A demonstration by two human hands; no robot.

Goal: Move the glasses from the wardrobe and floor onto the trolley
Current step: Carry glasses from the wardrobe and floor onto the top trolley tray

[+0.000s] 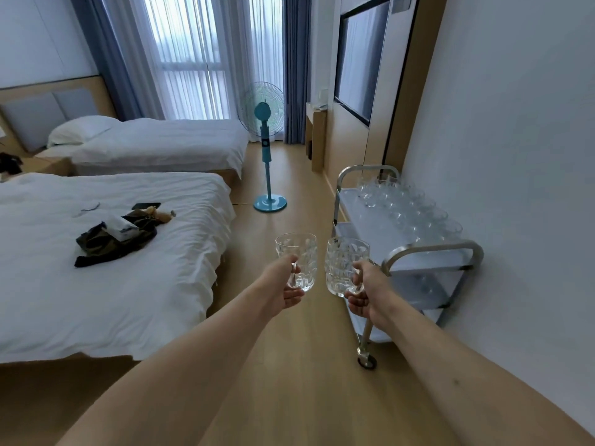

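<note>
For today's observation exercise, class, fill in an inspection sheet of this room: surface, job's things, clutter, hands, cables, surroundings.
Surface: white top shelf of the steel-framed trolley, near end bare.
Job's things: rows of clear glasses along the shelf's wall side; two clear cut-pattern glass mugs, left mug and right mug, held in the air.
Clutter: dark clothing on the near bed.
Hands: left hand and right hand each hold a mug by its handle.
Cables: nothing seen.
Surroundings: teal standing fan, wooden floor.

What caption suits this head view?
Each hand, left and right, carries a glass toward the trolley.
</note>
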